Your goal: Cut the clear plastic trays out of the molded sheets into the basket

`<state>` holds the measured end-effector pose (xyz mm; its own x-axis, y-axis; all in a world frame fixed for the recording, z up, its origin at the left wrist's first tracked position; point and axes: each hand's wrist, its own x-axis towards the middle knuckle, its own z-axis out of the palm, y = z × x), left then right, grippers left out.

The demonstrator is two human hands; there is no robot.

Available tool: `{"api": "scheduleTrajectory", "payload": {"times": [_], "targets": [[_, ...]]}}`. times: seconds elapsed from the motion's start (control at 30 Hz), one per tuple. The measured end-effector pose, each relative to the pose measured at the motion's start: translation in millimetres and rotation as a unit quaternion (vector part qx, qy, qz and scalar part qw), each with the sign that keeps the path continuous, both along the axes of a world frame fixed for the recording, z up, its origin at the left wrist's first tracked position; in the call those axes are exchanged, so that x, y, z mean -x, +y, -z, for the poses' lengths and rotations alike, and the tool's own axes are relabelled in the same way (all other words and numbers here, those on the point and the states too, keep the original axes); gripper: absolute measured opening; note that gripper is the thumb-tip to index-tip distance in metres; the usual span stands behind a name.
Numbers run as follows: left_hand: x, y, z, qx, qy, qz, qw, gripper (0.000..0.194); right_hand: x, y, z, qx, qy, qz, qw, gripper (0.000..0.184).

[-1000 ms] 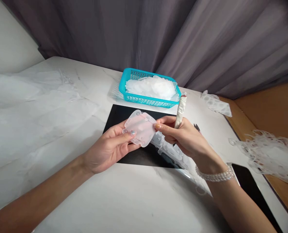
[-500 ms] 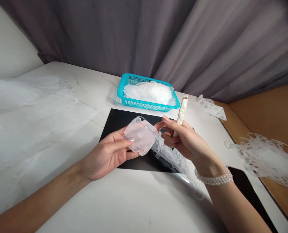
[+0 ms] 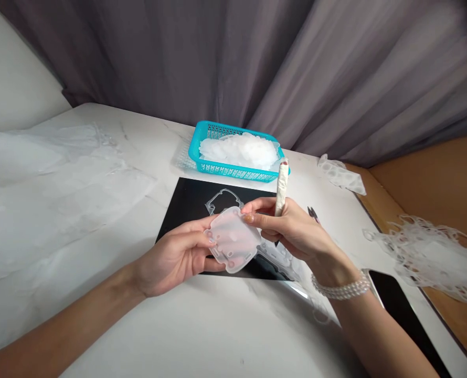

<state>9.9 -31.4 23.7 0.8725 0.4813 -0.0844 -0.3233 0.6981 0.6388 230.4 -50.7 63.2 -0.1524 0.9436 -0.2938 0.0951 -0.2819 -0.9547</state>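
Observation:
My left hand [image 3: 178, 252] is closed on the left edge of a flat, frosted translucent plastic piece [image 3: 233, 241] with small holes and slots. My right hand [image 3: 284, 223] pinches the upper right edge of that piece between thumb and finger. Gripped in the same hand is a stick-like tool wrapped in whitish material [image 3: 282, 184], standing nearly upright; its lower end is mostly hidden. Beneath both hands lies a black mat [image 3: 178, 210]. A thin clear outline scrap [image 3: 221, 195] rests on it behind the piece. More clear moulded plastic [image 3: 280, 257] lies partly under my right hand.
A blue basket [image 3: 194, 149] heaped with white translucent pieces [image 3: 241, 149] stands at the back. Sheets of translucent plastic [image 3: 52, 173] cover the left side. Cut scraps [image 3: 434, 257] pile up at right, near a dark phone-like slab [image 3: 399, 310]. Dark pointed tips [image 3: 313, 213] show behind my right hand.
The plastic piece has turned and moved slightly down and right. My right thumb now presses its edge, and the tool has shifted left. The outline scrap shows more fully on the mat.

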Motion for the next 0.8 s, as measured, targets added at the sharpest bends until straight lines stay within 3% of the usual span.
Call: {"api": "scheduleTrajectory", "payload": {"times": [0.17,0.23,0.3,0.37,0.43,0.5,0.53,0.6,0.67,0.73,0.8], "targets": [[0,1,0.8,0.006,-0.02,-0.005,1.0,0.049,2,-1,-2.8,0.005,0.001,0.01,1.0,0.028],[1,2,3.3,0.013,-0.019,-0.021,1.0,0.051,-1,-1,-8.3,-0.037,-0.035,0.041,0.998,0.027],[1,4,7.5,0.018,0.002,-0.051,0.999,0.052,-7,4,-16.4,-0.125,-0.116,0.116,0.978,0.025],[-1,5,12.4,0.013,0.03,-0.08,0.996,0.052,-16,20,-24.6,-0.249,-0.233,0.224,0.913,0.023],[-3,6,16.9,-0.013,0.047,-0.099,0.994,0.05,-24,46,-29.0,-0.369,-0.353,0.307,0.803,0.019],[-4,5,21.0,-0.064,0.065,-0.111,0.99,0.047,-29,81,-26.3,-0.45,-0.438,0.318,0.71,0.02],[-4,5,23.2,-0.1,0.082,-0.115,0.985,0.045,-29,98,-22.2,-0.468,-0.464,0.292,0.693,0.023],[-4,4,28.4,-0.202,0.141,-0.134,0.96,0.045,-29,127,-10.6,-0.452,-0.485,0.204,0.72,0.026],[-2,3,34.8,-0.345,0.203,-0.161,0.902,0.047,-29,138,1.3,-0.409,-0.481,0.16,0.759,0.03],[0,4,41.9,-0.483,0.232,-0.185,0.824,0.049,-34,130,8.9,-0.381,-0.478,0.169,0.773,0.037],[1,5,48.9,-0.576,0.234,-0.186,0.761,0.049,-40,103,10.8,-0.355,-0.48,0.187,0.78,0.052]]}}
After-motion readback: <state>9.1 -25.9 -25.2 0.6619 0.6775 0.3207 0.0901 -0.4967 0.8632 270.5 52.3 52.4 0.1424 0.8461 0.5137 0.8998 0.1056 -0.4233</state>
